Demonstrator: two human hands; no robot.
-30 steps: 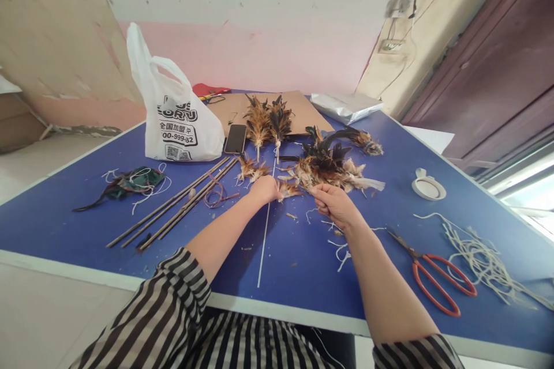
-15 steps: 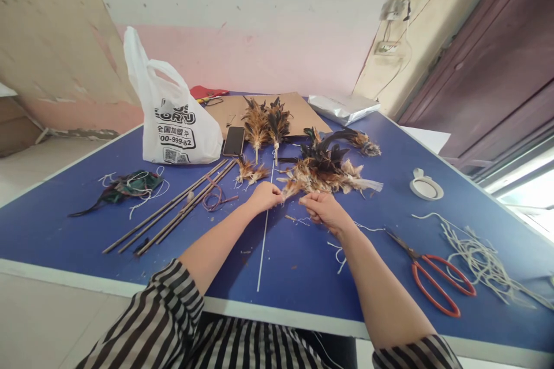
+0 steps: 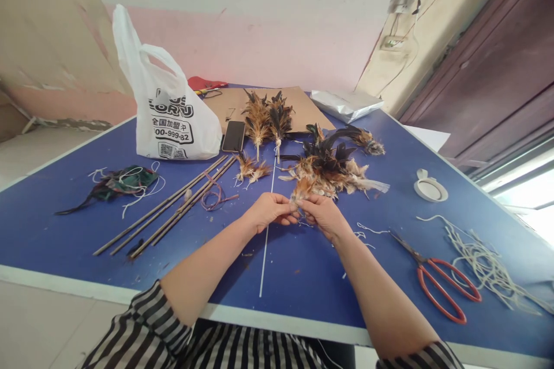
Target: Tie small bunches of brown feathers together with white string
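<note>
Head — two hands (image 3: 270,211) (image 3: 324,214), one feather tuft (image 3: 303,187)

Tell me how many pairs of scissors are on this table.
1. The red-handled scissors lie on the blue table at its near right, next to the loose string pile. Others could be hidden under the feathers or inside the white bag.

Makeshift craft workroom, plain and unfinished. A blue table-tennis table (image 3: 64,225) is my workbench (white centre line and all). Feathers (image 3: 329,170) are heaped past its middle, thin sticks (image 3: 173,207) lie left of centre, and red scissors (image 3: 441,282) and cut string (image 3: 480,265) lie by the right edge. Wall (image 3: 43,40) plaster is patchy, and a socket (image 3: 393,43) hangs on loose wiring.
</note>
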